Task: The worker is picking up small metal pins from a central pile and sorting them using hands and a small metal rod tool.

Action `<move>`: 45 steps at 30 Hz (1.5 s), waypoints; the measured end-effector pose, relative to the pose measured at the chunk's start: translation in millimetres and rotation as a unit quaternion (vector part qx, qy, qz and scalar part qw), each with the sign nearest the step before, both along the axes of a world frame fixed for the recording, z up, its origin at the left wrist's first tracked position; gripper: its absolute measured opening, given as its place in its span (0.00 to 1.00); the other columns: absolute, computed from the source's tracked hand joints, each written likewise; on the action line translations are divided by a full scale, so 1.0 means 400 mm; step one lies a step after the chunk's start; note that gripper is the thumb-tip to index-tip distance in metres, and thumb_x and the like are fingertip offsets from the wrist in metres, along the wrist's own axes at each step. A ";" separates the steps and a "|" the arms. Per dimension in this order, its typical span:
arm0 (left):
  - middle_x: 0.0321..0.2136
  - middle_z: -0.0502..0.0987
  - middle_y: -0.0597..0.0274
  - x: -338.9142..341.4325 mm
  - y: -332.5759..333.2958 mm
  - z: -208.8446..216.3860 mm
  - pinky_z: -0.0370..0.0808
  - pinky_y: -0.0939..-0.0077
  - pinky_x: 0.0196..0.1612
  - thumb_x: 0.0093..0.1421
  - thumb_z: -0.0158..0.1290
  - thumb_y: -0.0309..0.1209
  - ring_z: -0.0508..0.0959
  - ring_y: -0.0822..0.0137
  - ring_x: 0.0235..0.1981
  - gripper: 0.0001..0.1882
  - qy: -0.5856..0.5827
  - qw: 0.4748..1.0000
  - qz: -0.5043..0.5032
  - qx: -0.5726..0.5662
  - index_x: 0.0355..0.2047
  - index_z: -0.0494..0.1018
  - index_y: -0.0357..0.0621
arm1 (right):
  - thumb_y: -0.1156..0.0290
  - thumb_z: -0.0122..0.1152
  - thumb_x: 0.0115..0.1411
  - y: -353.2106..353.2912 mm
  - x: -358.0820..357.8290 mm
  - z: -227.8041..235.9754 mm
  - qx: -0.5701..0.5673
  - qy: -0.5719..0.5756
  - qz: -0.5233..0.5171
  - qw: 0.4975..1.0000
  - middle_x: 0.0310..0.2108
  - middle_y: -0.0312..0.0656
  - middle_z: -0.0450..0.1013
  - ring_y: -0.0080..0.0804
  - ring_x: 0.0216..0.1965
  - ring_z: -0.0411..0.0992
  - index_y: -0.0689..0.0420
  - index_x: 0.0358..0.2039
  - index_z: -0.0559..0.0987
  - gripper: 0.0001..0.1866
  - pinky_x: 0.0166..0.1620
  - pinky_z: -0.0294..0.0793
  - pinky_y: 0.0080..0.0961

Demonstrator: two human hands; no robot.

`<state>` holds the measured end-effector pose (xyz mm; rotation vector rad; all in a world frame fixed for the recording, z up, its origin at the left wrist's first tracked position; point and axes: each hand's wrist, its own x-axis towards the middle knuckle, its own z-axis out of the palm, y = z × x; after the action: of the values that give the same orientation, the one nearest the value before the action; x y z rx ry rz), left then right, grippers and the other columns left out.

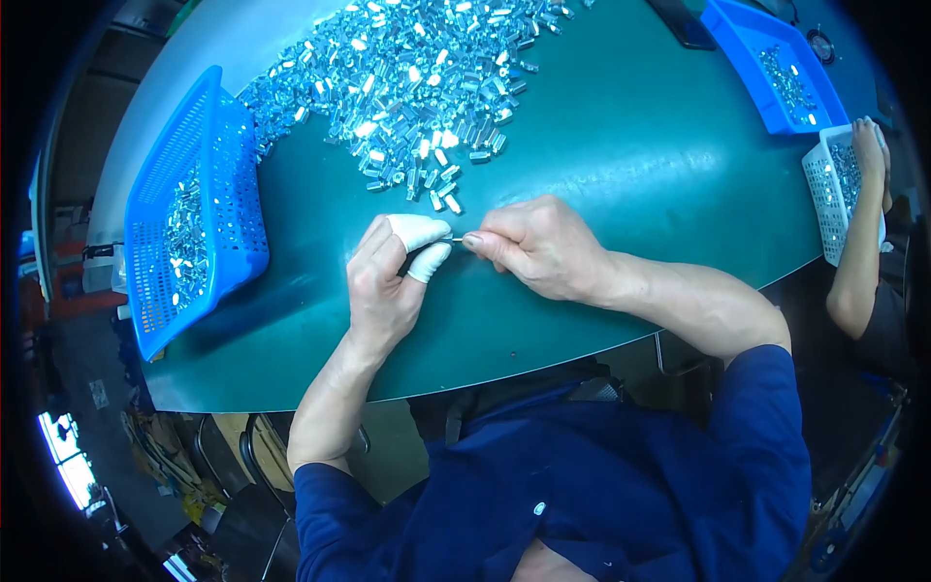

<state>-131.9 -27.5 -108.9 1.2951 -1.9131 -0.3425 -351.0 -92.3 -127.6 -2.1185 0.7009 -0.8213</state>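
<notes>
Above the green tabletop (582, 126), my two hands meet fingertip to fingertip. White finger covers sit on the thumb and forefinger of my left hand (373, 286), which pinches a small metal piece (447, 237), mostly hidden by the fingertips. My right hand (553, 247) is closed, its thumb and curled forefinger gripping a thin metal pin (459, 240) whose other end meets that piece. Whether the pin is inside the piece I cannot tell. Just beyond my hands spreads a heap of short shiny metal spacers (417, 92), with a few loose ones at its near tip.
On the left stands a tilted blue perforated basket (242, 184) with metal pieces inside. At the far right are a blue tray (747, 68) and a white basket (822, 209), both holding metal parts. Another person's hands (870, 150) reach over the white basket. A dark flat object (682, 21) lies at the back.
</notes>
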 end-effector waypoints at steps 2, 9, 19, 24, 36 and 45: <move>0.35 0.83 0.57 0.001 0.003 -0.001 0.77 0.65 0.39 0.55 0.68 0.24 0.82 0.56 0.36 0.11 -0.003 1.000 0.001 -0.004 0.39 0.82 0.40 | 0.64 0.60 0.71 0.001 0.003 -0.001 0.050 -0.003 0.007 0.999 0.20 0.41 0.77 0.34 0.22 0.77 0.60 0.27 0.81 0.16 0.27 0.73 0.33; 0.35 0.83 0.57 0.030 0.038 0.061 0.78 0.64 0.40 0.55 0.68 0.23 0.82 0.55 0.37 0.11 -0.106 0.992 0.035 -0.060 0.39 0.81 0.42 | 0.61 0.56 0.74 0.004 -0.006 0.013 0.193 -0.062 0.038 0.979 0.19 0.37 0.75 0.21 0.22 0.73 0.60 0.28 0.82 0.19 0.26 0.72 0.24; 0.46 0.82 0.50 0.277 0.007 0.261 0.76 0.57 0.53 0.62 0.63 0.25 0.81 0.50 0.49 0.15 -0.291 0.883 0.306 -0.206 0.50 0.81 0.40 | 0.58 0.55 0.75 -0.019 -0.036 0.023 0.236 -0.122 -0.025 0.964 0.20 0.34 0.76 0.18 0.22 0.71 0.59 0.29 0.82 0.21 0.25 0.69 0.21; 0.42 0.82 0.54 0.123 -0.028 0.060 0.77 0.62 0.49 0.60 0.65 0.28 0.81 0.53 0.46 0.18 -0.257 0.953 0.161 -0.017 0.51 0.81 0.44 | 0.58 0.56 0.74 -0.017 -0.033 0.028 0.228 -0.119 -0.023 0.966 0.20 0.34 0.75 0.17 0.22 0.71 0.59 0.29 0.82 0.21 0.26 0.68 0.20; 0.39 0.80 0.55 0.108 -0.027 -0.010 0.77 0.65 0.46 0.56 0.70 0.28 0.81 0.55 0.41 0.13 -0.160 0.969 0.185 0.026 0.39 0.80 0.39 | 0.58 0.57 0.74 -0.018 -0.037 0.028 0.237 -0.106 -0.021 0.965 0.20 0.33 0.75 0.17 0.22 0.69 0.60 0.29 0.82 0.20 0.26 0.67 0.21; 0.40 0.80 0.55 0.110 -0.067 -0.032 0.78 0.65 0.46 0.59 0.66 0.25 0.81 0.57 0.43 0.09 -0.166 0.963 0.209 0.014 0.40 0.81 0.39 | 0.60 0.59 0.73 -0.022 -0.025 0.026 0.264 -0.077 -0.016 0.961 0.22 0.34 0.76 0.17 0.24 0.70 0.61 0.31 0.82 0.19 0.27 0.69 0.21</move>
<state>-87.8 -54.1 -121.8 1.8209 -1.8361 0.0718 -360.9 -101.1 -117.4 -1.5513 0.7713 -0.7100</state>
